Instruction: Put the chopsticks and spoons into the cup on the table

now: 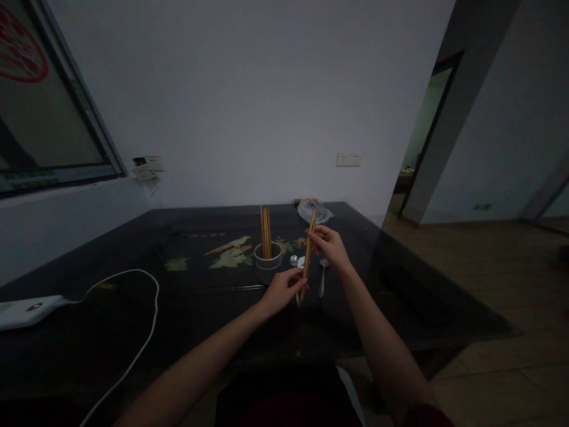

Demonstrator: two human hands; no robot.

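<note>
My right hand (329, 248) pinches the upper part of a pair of wooden chopsticks (307, 254), held tilted above the dark table (133, 308). My left hand (283, 289) grips the lower end of the same chopsticks, fingers curled. Just left of them stands a small round cup (268, 256) with several more wooden chopsticks (265, 232) upright in it. A metal spoon (322, 277) lies on the table under my right hand, and another small spoon (294, 260) lies by the cup.
A white power bank (27, 309) with a white cable (146, 320) lies at the table's left. A crumpled clear plastic bag (313, 211) sits at the far edge. Wall sockets (348, 159) are behind; wooden floor and a doorway lie to the right.
</note>
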